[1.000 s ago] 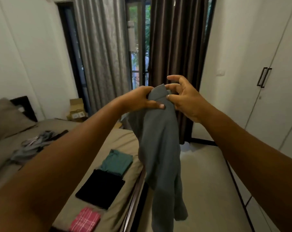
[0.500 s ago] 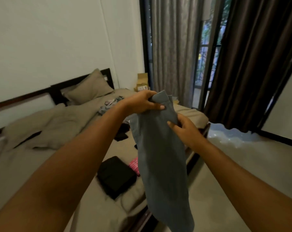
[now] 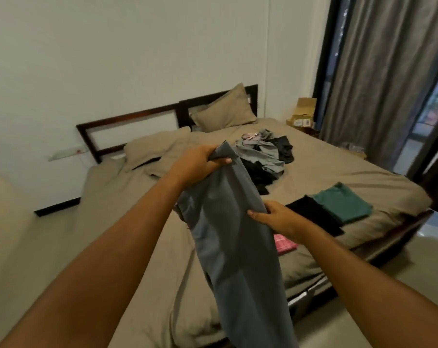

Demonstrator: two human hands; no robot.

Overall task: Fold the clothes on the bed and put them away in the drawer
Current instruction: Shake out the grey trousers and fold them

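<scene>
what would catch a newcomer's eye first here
A blue-grey garment hangs mid-frame over the bed, its top gripped by the left hand, its edge held lower down by the right hand. Behind it a heap of unfolded clothes lies mid-bed. Along the bed's right edge sit a folded green garment, a folded black garment and a pink checked cloth.

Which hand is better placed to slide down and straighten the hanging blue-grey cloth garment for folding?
Right, probably. The right hand pinches the blue-grey cloth garment partway down its edge; the left hand grips the top, carrying it.
</scene>
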